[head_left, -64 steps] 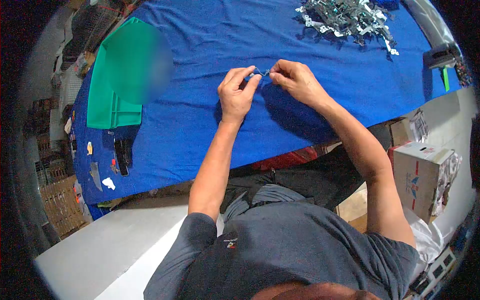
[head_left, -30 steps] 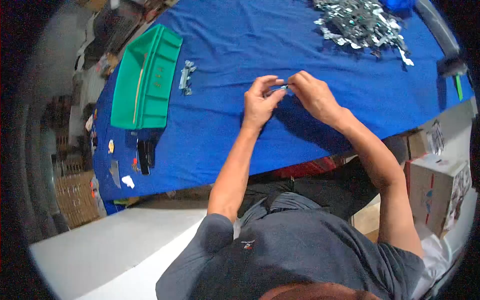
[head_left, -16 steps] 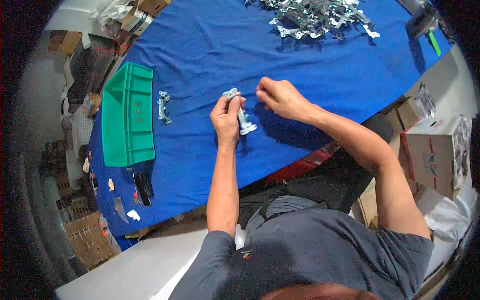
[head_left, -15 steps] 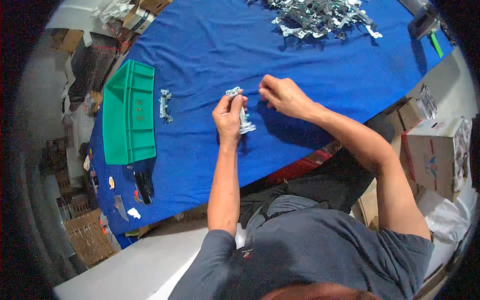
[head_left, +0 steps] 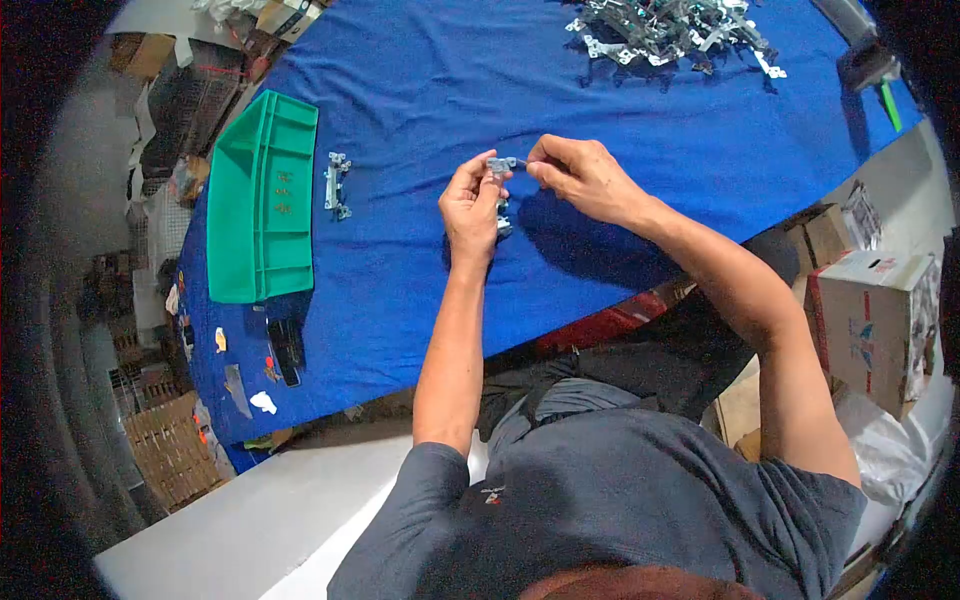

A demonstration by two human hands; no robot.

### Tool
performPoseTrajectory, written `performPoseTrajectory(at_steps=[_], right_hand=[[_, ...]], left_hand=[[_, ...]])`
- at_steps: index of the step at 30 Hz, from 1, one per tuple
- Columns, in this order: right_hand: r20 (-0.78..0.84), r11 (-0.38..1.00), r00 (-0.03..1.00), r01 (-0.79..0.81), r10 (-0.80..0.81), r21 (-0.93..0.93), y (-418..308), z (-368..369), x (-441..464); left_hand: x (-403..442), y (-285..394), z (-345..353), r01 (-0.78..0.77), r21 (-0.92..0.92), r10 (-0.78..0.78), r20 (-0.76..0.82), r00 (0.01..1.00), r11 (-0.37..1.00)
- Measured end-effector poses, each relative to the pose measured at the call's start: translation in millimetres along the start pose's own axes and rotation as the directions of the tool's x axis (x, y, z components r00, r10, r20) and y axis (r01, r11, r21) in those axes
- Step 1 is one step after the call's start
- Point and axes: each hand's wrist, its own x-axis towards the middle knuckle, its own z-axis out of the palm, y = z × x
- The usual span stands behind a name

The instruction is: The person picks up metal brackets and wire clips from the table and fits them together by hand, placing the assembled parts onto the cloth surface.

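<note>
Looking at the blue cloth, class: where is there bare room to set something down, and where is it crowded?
Bare cloth lies between the lone metal piece and left hand, and between the right hand and metal heap. Crowded: the heap itself, and the near-left corner below the green bin, holding a black object and white scrap.

Green plastic bin (head_left: 235, 220), ribbed, set on a creased blue tablecloth (head_left: 420, 90). Just below the bin: flat black object (head_left: 285, 352), one; yellowish scrap (head_left: 220, 340), one; grey blade-like strip (head_left: 237, 391), one; white scrap (head_left: 263, 402), one. Below left of the bin, off the cloth: brown slatted panel (head_left: 172, 450). Above left: brown cardboard box (head_left: 140, 57). Well right of the bin: printed carton (head_left: 862, 330), red-edged; crumpled whitish plastic sheeting (head_left: 885, 450); bright green strip (head_left: 890, 106).
</note>
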Motion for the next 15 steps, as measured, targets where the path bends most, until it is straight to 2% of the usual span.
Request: performPoseTrajectory(at_steps=[6,8,11,15], right_hand=[[-0.001,1.000,1.000,0.006,-0.006,-0.019,2,3,-2],[-0.005,1.000,1.000,0.012,-0.012,-0.028,5,2,-1],[-0.021,0.992,1.000,-0.004,0.002,-0.130,4,-1,0],[-0.017,0.981,1.000,0.019,-0.023,-0.194,8,-3,2]], left_hand=[[-2,2,2,0.038,0.009,-0.037,-0.036,0.999,0.999],[-2,3,1,-0.021,0.085,0.023,-0.019,1.000,0.996],[-1,2,3,-0.108,0.087,0.110,-0.014,0.994,0.990],[-4,9,3,-0.100,0.071,0.100,0.006,0.995,0.992]])
